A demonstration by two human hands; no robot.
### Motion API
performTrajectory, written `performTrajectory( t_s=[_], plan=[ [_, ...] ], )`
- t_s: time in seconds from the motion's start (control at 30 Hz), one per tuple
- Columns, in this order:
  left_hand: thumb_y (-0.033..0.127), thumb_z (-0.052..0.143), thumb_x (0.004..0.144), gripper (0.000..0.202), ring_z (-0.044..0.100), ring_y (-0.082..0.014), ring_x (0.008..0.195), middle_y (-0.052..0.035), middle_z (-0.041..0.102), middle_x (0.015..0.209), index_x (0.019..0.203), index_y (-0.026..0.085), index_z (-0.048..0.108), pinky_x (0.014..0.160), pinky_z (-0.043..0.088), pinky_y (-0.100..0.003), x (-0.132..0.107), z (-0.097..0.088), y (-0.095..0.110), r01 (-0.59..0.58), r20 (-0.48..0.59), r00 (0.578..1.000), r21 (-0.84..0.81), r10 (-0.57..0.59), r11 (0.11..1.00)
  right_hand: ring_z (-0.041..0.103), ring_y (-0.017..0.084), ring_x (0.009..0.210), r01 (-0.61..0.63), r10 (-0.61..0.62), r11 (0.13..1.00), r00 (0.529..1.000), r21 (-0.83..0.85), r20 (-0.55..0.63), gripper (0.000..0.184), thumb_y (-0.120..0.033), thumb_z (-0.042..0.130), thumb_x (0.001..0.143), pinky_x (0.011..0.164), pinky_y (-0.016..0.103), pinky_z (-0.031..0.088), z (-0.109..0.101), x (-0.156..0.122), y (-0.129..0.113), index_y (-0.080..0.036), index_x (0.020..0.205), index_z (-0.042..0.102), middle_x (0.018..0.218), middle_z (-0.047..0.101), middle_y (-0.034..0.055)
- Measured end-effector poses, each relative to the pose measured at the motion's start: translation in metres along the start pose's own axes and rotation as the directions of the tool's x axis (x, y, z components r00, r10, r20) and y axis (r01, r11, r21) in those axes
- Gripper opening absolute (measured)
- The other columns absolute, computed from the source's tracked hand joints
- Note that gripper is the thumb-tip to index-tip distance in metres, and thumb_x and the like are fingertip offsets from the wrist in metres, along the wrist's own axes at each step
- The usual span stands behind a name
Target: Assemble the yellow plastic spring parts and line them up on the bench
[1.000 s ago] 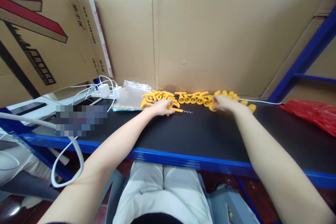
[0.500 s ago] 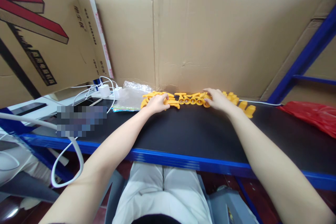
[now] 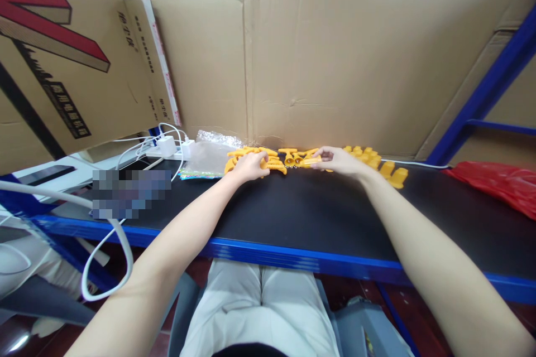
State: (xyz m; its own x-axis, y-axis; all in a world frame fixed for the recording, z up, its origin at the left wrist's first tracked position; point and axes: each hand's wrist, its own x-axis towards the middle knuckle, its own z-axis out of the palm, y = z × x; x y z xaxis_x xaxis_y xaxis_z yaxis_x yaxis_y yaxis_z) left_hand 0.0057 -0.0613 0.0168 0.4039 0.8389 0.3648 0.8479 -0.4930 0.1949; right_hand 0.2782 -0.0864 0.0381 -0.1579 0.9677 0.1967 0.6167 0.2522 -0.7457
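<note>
The right hand (image 3: 340, 161) pinches a yellow piece (image 3: 310, 162) in its fingertips, while the left hand (image 3: 250, 166) curls over yellow handles (image 3: 277, 165) beside it, its grip unclear.

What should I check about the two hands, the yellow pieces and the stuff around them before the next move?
1. Right hand has hold of something: ok, its fingers hold a yellow cup-shaped piece.
2. Left hand has a firm hold: cannot tell; its fingers curl at the yellow pile, grip partly hidden.
3. Metal spiral in sight: ok, it shows between the hands.
4. Spiral inside the right hand's piece: cannot tell, too small.
5. Red plastic away from both hands: ok, off to the right.
</note>
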Motion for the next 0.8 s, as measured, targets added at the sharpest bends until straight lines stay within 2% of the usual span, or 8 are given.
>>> performTrajectory(
  t_s=[0.07, 0.2, 0.4, 0.53, 0.67, 0.8],
  plan=[
    [0.033, 0.056, 0.069, 0.028, 0.058, -0.0204, 0.078, -0.0022, 0.064, 0.080, 0.096, 0.023, 0.057, 0.063, 0.038, -0.027, 0.000, 0.000, 0.000, -0.010, 0.004, 1.000, -0.010, 0.010, 1.000, 0.061, 0.014, 0.073, 0.011, -0.013, 0.999, 0.999, 0.037, 0.046, 0.026, -0.028, 0.070, 0.065, 0.067, 0.026, 0.050, 0.002, 0.000, -0.001, -0.020, 0.085, 0.055, 0.080, 0.066, 0.0022],
    [0.032, 0.057, 0.069, 0.028, 0.058, -0.0200, 0.077, -0.0013, 0.063, 0.076, 0.095, 0.023, 0.057, 0.063, 0.038, -0.027, 0.000, 0.000, 0.001, -0.020, 0.001, 1.000, -0.022, 0.020, 1.000, 0.061, 0.014, 0.068, 0.028, -0.026, 0.999, 0.995, -0.016, 0.100, 0.030, -0.034, 0.071, 0.065, 0.067, 0.027, 0.050, 0.004, 0.001, 0.000, -0.020, 0.088, 0.058, 0.074, 0.065, 0.0010],
    [0.032, 0.057, 0.068, 0.029, 0.056, -0.0192, 0.076, -0.0013, 0.063, 0.076, 0.095, 0.023, 0.056, 0.060, 0.035, -0.026, 0.001, 0.002, 0.000, -0.013, -0.018, 1.000, -0.030, 0.012, 0.999, 0.058, 0.012, 0.060, 0.022, -0.014, 0.996, 0.996, -0.088, 0.085, 0.034, -0.038, 0.069, 0.068, 0.061, 0.026, 0.048, 0.005, 0.002, 0.002, -0.018, 0.093, 0.058, 0.072, 0.064, 0.0018],
    [0.034, 0.057, 0.068, 0.030, 0.056, -0.0185, 0.074, -0.0013, 0.061, 0.076, 0.096, 0.023, 0.056, 0.059, 0.033, -0.025, 0.004, 0.005, -0.003, 0.008, -0.035, 0.999, -0.038, -0.009, 0.999, 0.058, 0.012, 0.059, 0.015, -0.008, 0.996, 0.997, -0.092, 0.073, 0.029, -0.032, 0.069, 0.069, 0.061, 0.026, 0.049, 0.007, 0.007, 0.011, -0.017, 0.091, 0.056, 0.072, 0.063, 0.0022],
    [0.035, 0.058, 0.069, 0.030, 0.056, -0.0180, 0.073, 0.0000, 0.060, 0.072, 0.096, 0.023, 0.057, 0.057, 0.033, -0.025, 0.005, 0.006, -0.005, 0.000, -0.049, 0.999, -0.052, -0.002, 0.999, 0.061, 0.013, 0.065, 0.050, -0.045, 0.997, 0.994, -0.051, 0.096, 0.028, -0.026, 0.067, 0.071, 0.067, 0.028, 0.051, 0.009, 0.011, 0.019, -0.017, 0.094, 0.054, 0.084, 0.064, 0.0041],
    [0.031, 0.059, 0.067, 0.029, 0.056, -0.0171, 0.071, 0.0008, 0.060, 0.070, 0.094, 0.023, 0.058, 0.056, 0.032, -0.025, 0.003, 0.005, 0.001, -0.044, -0.044, 0.998, -0.073, 0.041, 0.996, 0.062, 0.013, 0.071, 0.148, -0.140, 0.987, 0.982, -0.060, 0.125, 0.029, -0.026, 0.065, 0.071, 0.073, 0.030, 0.050, 0.011, 0.009, 0.014, -0.019, 0.097, 0.054, 0.101, 0.062, 0.0057]
  ],
)
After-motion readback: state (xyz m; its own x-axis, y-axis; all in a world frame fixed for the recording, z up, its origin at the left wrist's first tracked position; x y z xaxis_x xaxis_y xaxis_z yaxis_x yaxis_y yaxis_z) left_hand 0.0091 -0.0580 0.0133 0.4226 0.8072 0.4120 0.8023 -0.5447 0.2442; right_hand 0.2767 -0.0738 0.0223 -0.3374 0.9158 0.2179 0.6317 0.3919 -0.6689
